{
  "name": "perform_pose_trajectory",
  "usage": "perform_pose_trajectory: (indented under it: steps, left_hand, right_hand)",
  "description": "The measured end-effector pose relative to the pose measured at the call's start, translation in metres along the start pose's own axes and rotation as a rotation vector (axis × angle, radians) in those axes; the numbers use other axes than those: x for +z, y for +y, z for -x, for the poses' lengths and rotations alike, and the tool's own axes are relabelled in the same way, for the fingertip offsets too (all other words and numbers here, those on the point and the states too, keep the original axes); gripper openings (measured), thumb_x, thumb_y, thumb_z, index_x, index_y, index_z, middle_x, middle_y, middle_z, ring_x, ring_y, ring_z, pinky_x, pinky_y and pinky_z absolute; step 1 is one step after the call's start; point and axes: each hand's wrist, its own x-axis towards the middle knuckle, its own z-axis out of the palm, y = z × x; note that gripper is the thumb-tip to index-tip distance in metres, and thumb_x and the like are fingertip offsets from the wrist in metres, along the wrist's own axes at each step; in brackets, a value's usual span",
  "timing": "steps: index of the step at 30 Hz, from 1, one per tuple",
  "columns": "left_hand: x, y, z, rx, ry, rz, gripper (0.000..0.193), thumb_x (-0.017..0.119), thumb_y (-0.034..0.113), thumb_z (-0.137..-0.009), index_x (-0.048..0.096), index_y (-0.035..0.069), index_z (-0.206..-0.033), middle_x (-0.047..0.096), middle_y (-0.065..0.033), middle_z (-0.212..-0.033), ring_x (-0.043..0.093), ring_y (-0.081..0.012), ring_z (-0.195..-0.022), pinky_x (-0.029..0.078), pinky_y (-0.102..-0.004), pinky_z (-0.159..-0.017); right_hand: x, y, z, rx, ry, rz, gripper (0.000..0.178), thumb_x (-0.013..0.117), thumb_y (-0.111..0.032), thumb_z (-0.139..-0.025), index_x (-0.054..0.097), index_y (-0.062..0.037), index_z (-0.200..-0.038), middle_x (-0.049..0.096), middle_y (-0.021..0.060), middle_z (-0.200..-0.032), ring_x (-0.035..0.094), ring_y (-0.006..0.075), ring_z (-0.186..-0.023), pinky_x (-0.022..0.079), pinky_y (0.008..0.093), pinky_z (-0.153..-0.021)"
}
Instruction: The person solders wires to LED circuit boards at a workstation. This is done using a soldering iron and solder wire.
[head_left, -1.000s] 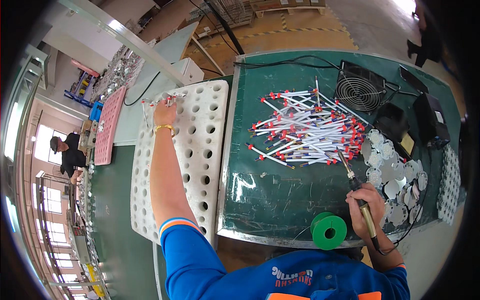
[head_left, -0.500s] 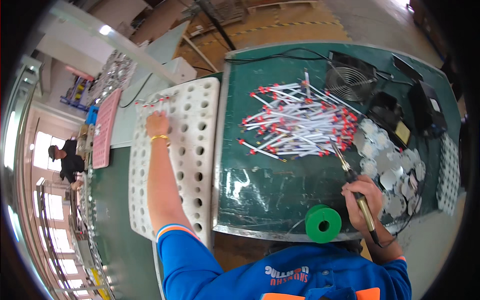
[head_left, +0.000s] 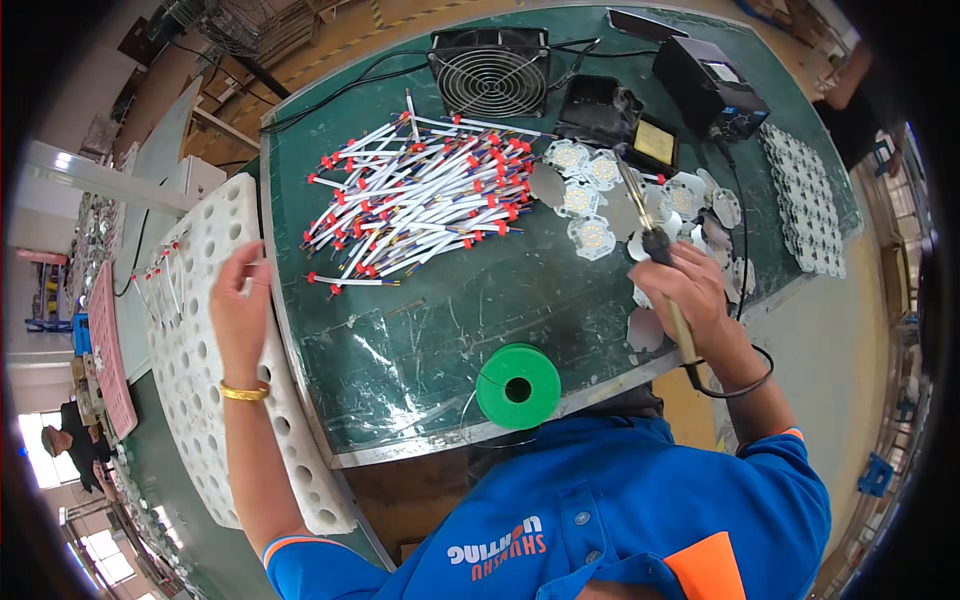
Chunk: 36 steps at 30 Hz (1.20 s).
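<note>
My left hand (head_left: 241, 305) is raised over the right edge of a white foam tray (head_left: 270, 460) full of round holes. Its fingers are apart and I see nothing in them. In my right hand (head_left: 690, 290) is a soldering iron (head_left: 640, 203), its tip near the yellow sponge (head_left: 655, 142) in a black iron stand (head_left: 597, 108). Below the iron lie round white LED boards (head_left: 590, 238) and grey discs. A heap of short white cables (head_left: 420, 205) with red collars covers the bench's middle. Several wired pieces (head_left: 165, 285) rest on the foam tray's far part.
A green solder spool (head_left: 540, 388) stands at the bench's front edge. Behind are a black fan (head_left: 490, 80) and a black soldering station (head_left: 705, 90). Board panels (head_left: 803, 205) lie at the right. A pink tray (head_left: 108, 350) and a person (head_left: 75, 445) are at the left.
My left hand has drawn back from the wired pieces on the foam tray toward the bench. My right hand has carried the iron from beside the cables to the sponge. The view has swung right.
</note>
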Motion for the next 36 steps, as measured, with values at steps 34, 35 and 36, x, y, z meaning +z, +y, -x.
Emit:
perform_pose_trajectory:
  steps: [34,35,36]
  left_hand:
    - [0.097,0.106,0.036,0.177,-0.117,-0.023,0.016,0.071,0.017,-0.075,0.063,0.004,-0.079,0.063,-0.0085,-0.069,0.061,-0.0221,-0.062,0.046,-0.0336,-0.058]
    - [0.096,0.103,0.039,0.129,-0.106,-0.057,0.017,0.071,0.018,-0.075,0.062,0.004,-0.076,0.063,-0.0089,-0.069,0.061,-0.0219,-0.061,0.047,-0.0334,-0.057]
    - [0.095,0.101,0.042,0.124,-0.099,-0.061,0.017,0.071,0.018,-0.075,0.062,0.004,-0.076,0.063,-0.0089,-0.069,0.061,-0.0219,-0.061,0.047,-0.0334,-0.057]
  right_hand:
    - [0.012,-0.022,-0.044,0.025,-0.08,-0.06,0.029,0.064,-0.001,-0.069,0.051,-0.0101,-0.093,0.04,0.0102,-0.07,0.048,0.03,-0.064,0.039,0.0404,-0.055]
    - [0.012,-0.026,-0.048,-0.003,-0.011,-0.062,0.029,0.065,0.0,-0.068,0.052,-0.0099,-0.092,0.04,0.0094,-0.068,0.048,0.0294,-0.061,0.039,0.0396,-0.053]
    - [0.014,-0.029,-0.051,-0.03,0.057,-0.066,0.029,0.066,0.0,-0.067,0.052,-0.0096,-0.09,0.041,0.0086,-0.066,0.047,0.0287,-0.058,0.039,0.0389,-0.051]
